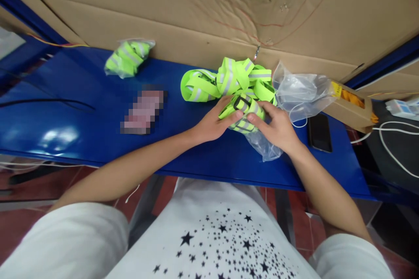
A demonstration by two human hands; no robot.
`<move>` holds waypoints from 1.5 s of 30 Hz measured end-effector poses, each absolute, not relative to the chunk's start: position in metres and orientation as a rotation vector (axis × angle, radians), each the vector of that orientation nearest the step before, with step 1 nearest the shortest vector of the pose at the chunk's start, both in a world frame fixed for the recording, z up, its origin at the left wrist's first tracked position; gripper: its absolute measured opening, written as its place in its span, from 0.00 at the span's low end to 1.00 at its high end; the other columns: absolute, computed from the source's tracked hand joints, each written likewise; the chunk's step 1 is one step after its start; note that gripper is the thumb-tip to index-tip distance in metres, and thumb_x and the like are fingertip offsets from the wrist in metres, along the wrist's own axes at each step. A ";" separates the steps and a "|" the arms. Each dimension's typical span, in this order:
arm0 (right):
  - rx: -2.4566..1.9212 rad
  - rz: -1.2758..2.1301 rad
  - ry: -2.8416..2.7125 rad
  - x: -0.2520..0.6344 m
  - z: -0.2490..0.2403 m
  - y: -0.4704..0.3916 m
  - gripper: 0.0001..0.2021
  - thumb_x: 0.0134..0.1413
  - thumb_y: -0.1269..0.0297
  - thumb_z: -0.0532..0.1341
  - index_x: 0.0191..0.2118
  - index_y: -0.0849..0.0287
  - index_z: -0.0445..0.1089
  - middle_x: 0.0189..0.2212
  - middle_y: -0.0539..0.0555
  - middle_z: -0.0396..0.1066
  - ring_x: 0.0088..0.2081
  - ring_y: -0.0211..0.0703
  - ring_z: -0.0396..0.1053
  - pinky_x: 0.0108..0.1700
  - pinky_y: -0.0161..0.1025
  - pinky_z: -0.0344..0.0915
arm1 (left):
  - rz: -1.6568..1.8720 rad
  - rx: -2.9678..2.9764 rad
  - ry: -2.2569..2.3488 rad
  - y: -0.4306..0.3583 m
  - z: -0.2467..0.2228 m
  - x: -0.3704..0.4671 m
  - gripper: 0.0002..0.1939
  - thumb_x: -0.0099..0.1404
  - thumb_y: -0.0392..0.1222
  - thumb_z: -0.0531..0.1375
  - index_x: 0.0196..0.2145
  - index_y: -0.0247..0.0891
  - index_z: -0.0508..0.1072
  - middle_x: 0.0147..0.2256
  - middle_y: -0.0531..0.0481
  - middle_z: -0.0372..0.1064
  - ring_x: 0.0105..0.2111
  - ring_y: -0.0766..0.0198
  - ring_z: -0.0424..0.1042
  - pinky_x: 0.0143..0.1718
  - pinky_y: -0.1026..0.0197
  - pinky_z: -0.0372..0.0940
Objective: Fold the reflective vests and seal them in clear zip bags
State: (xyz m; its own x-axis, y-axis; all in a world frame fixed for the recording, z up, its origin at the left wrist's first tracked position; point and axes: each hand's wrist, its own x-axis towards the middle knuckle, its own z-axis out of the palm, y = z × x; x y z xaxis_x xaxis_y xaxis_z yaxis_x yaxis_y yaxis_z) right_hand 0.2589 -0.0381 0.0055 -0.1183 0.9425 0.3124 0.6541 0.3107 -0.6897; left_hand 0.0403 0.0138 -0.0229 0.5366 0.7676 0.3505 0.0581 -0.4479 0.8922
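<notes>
Both hands meet near the middle of the glossy blue surface (81, 109), closer to its far edge than to the near one. The left hand (214, 123) and the right hand (276, 127) pinch a folded bundle of neon-yellow strap with grey reflective stripes and a black buckle (242, 114), thumbs on top and nearly touching, fingers (262, 118) curled narrowly around the bundle from each side. The bundle sits over the mouth of a crumpled clear plastic bag (265, 148) that lies under the right hand and reaches toward the near edge.

Just behind the bundle, touching it, a loose heap of the same neon-yellow reflective strap (225, 80) sprawls against the brown cardboard wall (196, 13) along the far edge. To its right lies a puffed-up clear plastic bag (303, 91), then a black phone (319, 132) flat on the surface and a small brown cardboard box (353, 104) at the right end. Well apart, toward the far left corner, rests a sealed bag of packed neon-yellow strap (128, 57).
</notes>
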 end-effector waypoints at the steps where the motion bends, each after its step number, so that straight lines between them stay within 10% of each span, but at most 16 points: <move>1: -1.406 0.507 -1.846 0.258 0.005 -0.039 0.29 0.62 0.36 0.64 0.51 0.58 0.77 0.39 0.55 0.80 0.36 0.45 0.74 0.41 0.41 0.68 | 1.007 1.909 0.696 0.013 -0.022 0.040 0.38 0.71 0.71 0.57 0.60 0.36 0.73 0.61 0.37 0.72 0.64 0.48 0.69 0.69 0.50 0.60; 8: -1.303 0.769 -1.719 0.247 -0.001 -0.041 0.28 0.61 0.37 0.65 0.51 0.58 0.76 0.37 0.52 0.77 0.35 0.42 0.71 0.38 0.40 0.65 | 1.172 1.959 0.861 0.001 -0.017 0.035 0.31 0.70 0.62 0.63 0.60 0.38 0.74 0.55 0.42 0.78 0.52 0.54 0.77 0.55 0.59 0.69; 16: -1.253 0.969 -1.517 0.231 -0.007 -0.042 0.27 0.56 0.37 0.69 0.51 0.53 0.74 0.40 0.52 0.80 0.46 0.49 0.77 0.49 0.44 0.73 | 1.071 2.080 0.672 -0.003 -0.024 0.043 0.34 0.77 0.67 0.43 0.51 0.39 0.76 0.55 0.37 0.68 0.61 0.49 0.65 0.68 0.46 0.58; 20: -1.244 1.036 -1.432 0.229 -0.007 -0.042 0.31 0.54 0.38 0.71 0.55 0.52 0.71 0.41 0.52 0.81 0.43 0.46 0.78 0.46 0.43 0.74 | 0.978 2.058 0.550 -0.003 -0.026 0.046 0.35 0.67 0.68 0.63 0.58 0.37 0.70 0.62 0.33 0.58 0.68 0.45 0.57 0.71 0.46 0.55; 26: -1.237 0.923 -1.312 0.235 -0.010 -0.035 0.25 0.58 0.35 0.66 0.47 0.52 0.74 0.46 0.52 0.80 0.49 0.46 0.77 0.54 0.43 0.72 | 1.165 2.038 0.625 0.002 -0.012 0.041 0.11 0.72 0.50 0.64 0.43 0.40 0.74 0.49 0.43 0.73 0.51 0.55 0.72 0.56 0.54 0.65; 31: -1.349 0.791 -1.451 0.238 -0.009 -0.034 0.25 0.61 0.33 0.62 0.41 0.53 0.74 0.34 0.50 0.77 0.36 0.44 0.74 0.43 0.42 0.71 | 0.804 1.926 0.586 0.008 -0.002 0.036 0.25 0.73 0.59 0.60 0.26 0.37 0.74 0.34 0.47 0.73 0.34 0.61 0.69 0.38 0.57 0.61; 37: -1.262 0.870 -1.273 0.239 -0.006 -0.037 0.20 0.62 0.38 0.64 0.40 0.51 0.67 0.37 0.50 0.76 0.38 0.42 0.74 0.42 0.40 0.73 | 1.061 1.629 0.636 0.006 0.004 0.039 0.19 0.62 0.55 0.73 0.43 0.40 0.82 0.50 0.45 0.75 0.53 0.53 0.73 0.56 0.54 0.66; 45: -1.314 1.236 -1.314 0.262 0.004 -0.028 0.27 0.54 0.32 0.67 0.39 0.53 0.75 0.37 0.52 0.79 0.39 0.46 0.79 0.34 0.38 0.76 | 0.611 1.018 0.594 0.032 -0.006 0.031 0.19 0.59 0.51 0.76 0.44 0.37 0.85 0.47 0.42 0.82 0.51 0.46 0.79 0.58 0.45 0.71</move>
State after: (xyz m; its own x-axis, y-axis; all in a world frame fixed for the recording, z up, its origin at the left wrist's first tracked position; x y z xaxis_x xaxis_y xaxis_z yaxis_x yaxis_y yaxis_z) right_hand 0.2624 -0.0275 0.0036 -0.0544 0.9966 -0.0620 0.1221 -0.0550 -0.9910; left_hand 0.0305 0.0315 -0.0059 0.6872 0.7071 -0.1667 -0.1860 0.3931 0.9005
